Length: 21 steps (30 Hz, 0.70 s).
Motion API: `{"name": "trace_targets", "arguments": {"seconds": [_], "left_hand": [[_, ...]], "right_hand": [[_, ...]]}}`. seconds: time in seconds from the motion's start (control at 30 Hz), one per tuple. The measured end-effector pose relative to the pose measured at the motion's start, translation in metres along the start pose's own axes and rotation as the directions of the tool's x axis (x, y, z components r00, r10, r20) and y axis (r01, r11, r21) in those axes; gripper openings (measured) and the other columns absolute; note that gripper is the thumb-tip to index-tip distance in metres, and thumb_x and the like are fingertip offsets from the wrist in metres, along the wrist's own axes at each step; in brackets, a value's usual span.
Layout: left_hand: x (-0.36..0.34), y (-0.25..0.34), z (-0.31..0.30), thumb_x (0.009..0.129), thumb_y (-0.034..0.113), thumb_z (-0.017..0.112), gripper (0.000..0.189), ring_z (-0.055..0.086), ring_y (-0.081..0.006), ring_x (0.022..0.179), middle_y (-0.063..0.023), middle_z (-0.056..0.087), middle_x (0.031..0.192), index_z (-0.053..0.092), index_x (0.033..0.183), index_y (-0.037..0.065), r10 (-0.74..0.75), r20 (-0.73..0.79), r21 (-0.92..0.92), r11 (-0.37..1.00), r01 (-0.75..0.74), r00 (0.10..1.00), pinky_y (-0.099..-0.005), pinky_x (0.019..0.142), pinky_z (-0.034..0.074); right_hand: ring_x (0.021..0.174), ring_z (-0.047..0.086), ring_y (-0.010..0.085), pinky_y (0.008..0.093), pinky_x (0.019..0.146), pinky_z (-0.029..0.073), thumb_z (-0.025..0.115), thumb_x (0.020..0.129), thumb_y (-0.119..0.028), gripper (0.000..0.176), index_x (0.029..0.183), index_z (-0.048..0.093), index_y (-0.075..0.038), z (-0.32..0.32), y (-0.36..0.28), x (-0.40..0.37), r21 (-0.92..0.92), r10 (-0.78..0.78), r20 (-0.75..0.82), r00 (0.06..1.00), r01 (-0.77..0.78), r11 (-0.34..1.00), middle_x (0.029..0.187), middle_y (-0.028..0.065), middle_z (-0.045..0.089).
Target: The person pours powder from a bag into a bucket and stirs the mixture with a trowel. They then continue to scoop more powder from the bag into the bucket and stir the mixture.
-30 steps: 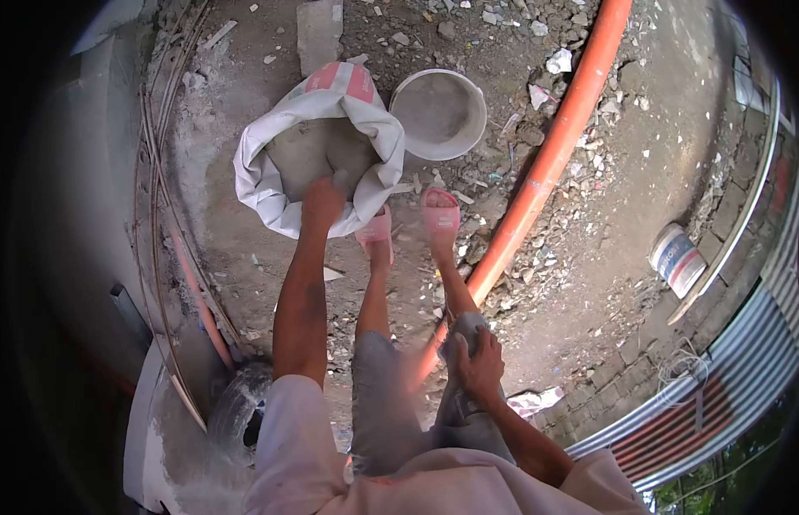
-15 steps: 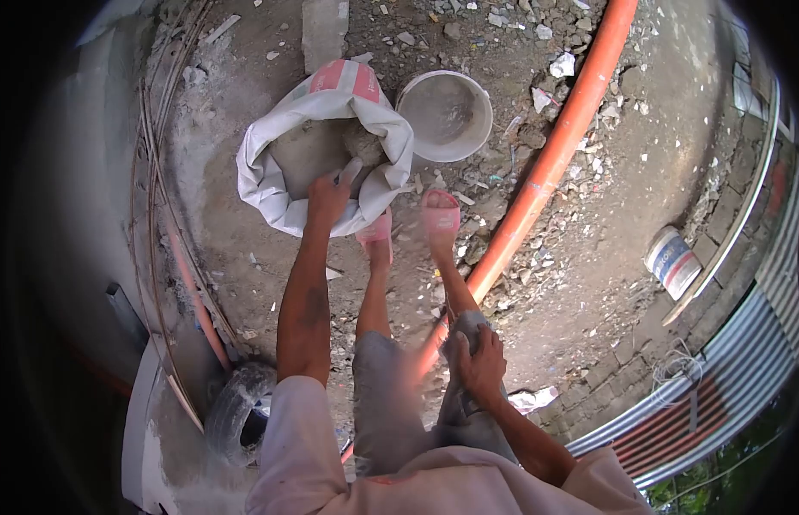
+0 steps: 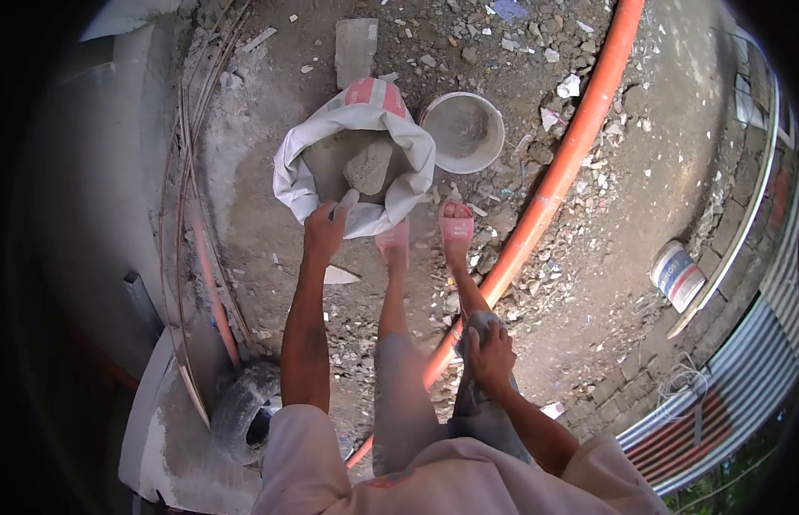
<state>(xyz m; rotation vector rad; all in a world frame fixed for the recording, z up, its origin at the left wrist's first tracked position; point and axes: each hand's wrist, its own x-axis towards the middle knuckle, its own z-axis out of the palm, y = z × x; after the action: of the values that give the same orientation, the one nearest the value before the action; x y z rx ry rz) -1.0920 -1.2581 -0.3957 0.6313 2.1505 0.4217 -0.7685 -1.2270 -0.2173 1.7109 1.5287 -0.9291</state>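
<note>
A white woven sack with a rolled-down rim and red print stands upright, holding fine grey powder. My left hand is at the sack's near rim, fingers closed round the handle of what looks like a trowel. A lump of grey powder sits over its far end, above the sack's mouth, and hides the blade. My right hand lies on my right knee, fingers apart and holding nothing. Beside the sack, on its right, stands a round white bucket with grey material inside.
A long orange pipe crosses the rubble right of my feet. Thin rods lie along the left wall. A tyre-like ring is at lower left. A printed pail lies tilted at right, near corrugated sheets.
My left hand has drawn back from inside the sack to its near rim, and the powder lump now shows more fully. The view has shifted slightly. My right hand stays on the knee.
</note>
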Motion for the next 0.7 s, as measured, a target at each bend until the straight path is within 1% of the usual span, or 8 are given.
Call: {"name": "trace_targets", "arguments": {"seconds": [0.1, 0.2, 0.23, 0.3, 0.4, 0.53, 0.63, 0.7], "left_hand": [[-0.017, 0.002, -0.013, 0.089, 0.031, 0.053, 0.034, 0.056, -0.0456, 0.078, -0.0261, 0.061, 0.081, 0.061, 0.091, -0.002, 0.019, -0.001, -0.081, 0.997, -0.019, 1.0, -0.0452, 0.07, 0.045], [-0.032, 0.019, -0.023, 0.088, 0.027, 0.053, 0.03, 0.056, -0.0449, 0.076, -0.0255, 0.06, 0.08, 0.061, 0.091, -0.002, -0.013, 0.028, -0.043, 0.999, 0.014, 1.0, -0.0458, 0.069, 0.044], [-0.038, 0.026, -0.024, 0.088, 0.026, 0.053, 0.029, 0.057, -0.0446, 0.076, -0.0254, 0.06, 0.079, 0.061, 0.091, -0.002, -0.005, 0.021, -0.063, 0.998, 0.006, 1.0, -0.0458, 0.069, 0.044], [-0.046, 0.048, -0.025, 0.088, 0.024, 0.052, 0.028, 0.057, -0.044, 0.076, -0.0252, 0.061, 0.079, 0.061, 0.091, -0.002, 0.009, -0.001, -0.098, 0.995, -0.01, 1.0, -0.0458, 0.069, 0.044], [-0.055, 0.09, -0.026, 0.088, 0.023, 0.051, 0.027, 0.058, -0.0432, 0.075, -0.0249, 0.061, 0.079, 0.06, 0.091, -0.002, -0.038, 0.042, -0.074, 0.996, 0.041, 0.998, -0.0455, 0.068, 0.045], [-0.049, 0.123, 0.007, 0.088, 0.025, 0.051, 0.029, 0.058, -0.0441, 0.077, -0.0254, 0.061, 0.079, 0.061, 0.092, -0.002, 0.116, -0.027, -0.085, 0.989, -0.118, 0.993, -0.0463, 0.069, 0.045], [-0.031, 0.133, 0.048, 0.09, 0.025, 0.052, 0.031, 0.06, -0.026, 0.062, -0.0164, 0.061, 0.068, 0.062, 0.086, -0.004, 0.105, -0.004, -0.021, 0.994, -0.105, 0.994, -0.0377, 0.061, 0.046], [-0.019, 0.139, 0.083, 0.091, 0.026, 0.051, 0.033, 0.06, -0.024, 0.059, -0.0148, 0.06, 0.065, 0.062, 0.084, -0.004, 0.017, 0.01, -0.114, 0.993, -0.016, 1.0, -0.0375, 0.058, 0.046]], "right_hand": [[0.113, 0.048, 0.0409, 0.055, 0.09, 0.041, 0.049, 0.09, -0.045, 0.054, 0.123, 0.046, -0.002, 0.006, 0.008, 0.0, 0.0, 0.012, 0.006, 1.0, -0.012, 1.0, 0.121, 0.0225, 0.051], [0.116, 0.047, 0.041, 0.0579, 0.091, 0.039, 0.049, 0.09, -0.045, 0.054, 0.124, 0.045, -0.003, 0.005, 0.012, -0.001, -0.03, 0.04, 0.009, 0.999, -0.04, 0.999, 0.125, 0.0227, 0.049], [0.117, 0.046, 0.041, 0.0589, 0.092, 0.038, 0.048, 0.09, -0.045, 0.054, 0.125, 0.045, -0.004, 0.003, 0.013, -0.002, -0.045, 0.05, 0.01, 0.999, -0.05, 0.998, 0.126, 0.0227, 0.049], [0.119, 0.045, 0.041, 0.0595, 0.092, 0.038, 0.048, 0.09, -0.045, 0.055, 0.126, 0.044, -0.004, -0.006, 0.01, -0.002, -0.02, 0.071, 0.041, 0.997, -0.07, 0.997, 0.128, 0.0228, 0.047], [0.121, 0.044, 0.0409, 0.0599, 0.093, 0.037, 0.048, 0.09, -0.046, 0.056, 0.127, 0.044, -0.004, -0.011, 0.011, 0.0, 0.029, 0.046, 0.061, 0.997, -0.047, 0.998, 0.129, 0.0228, 0.047], [0.12, 0.045, 0.0412, 0.0594, 0.093, 0.038, 0.048, 0.09, -0.046, 0.056, 0.126, 0.044, -0.003, -0.007, 0.033, 0.006, 0.094, 0.049, 0.011, 0.999, -0.05, 0.994, 0.128, 0.0233, 0.047], [0.119, 0.045, 0.0418, 0.0577, 0.093, 0.038, 0.048, 0.09, -0.047, 0.057, 0.126, 0.044, -0.002, -0.023, 0.029, 0.008, 0.079, 0.097, 0.065, 0.993, -0.102, 0.992, 0.126, 0.0247, 0.048], [0.118, 0.045, 0.0423, 0.0567, 0.094, 0.039, 0.048, 0.09, -0.047, 0.058, 0.126, 0.044, -0.002, -0.02, 0.04, 0.013, 0.144, 0.071, 0.075, 0.995, -0.081, 0.986, 0.126, 0.0254, 0.048]]}}
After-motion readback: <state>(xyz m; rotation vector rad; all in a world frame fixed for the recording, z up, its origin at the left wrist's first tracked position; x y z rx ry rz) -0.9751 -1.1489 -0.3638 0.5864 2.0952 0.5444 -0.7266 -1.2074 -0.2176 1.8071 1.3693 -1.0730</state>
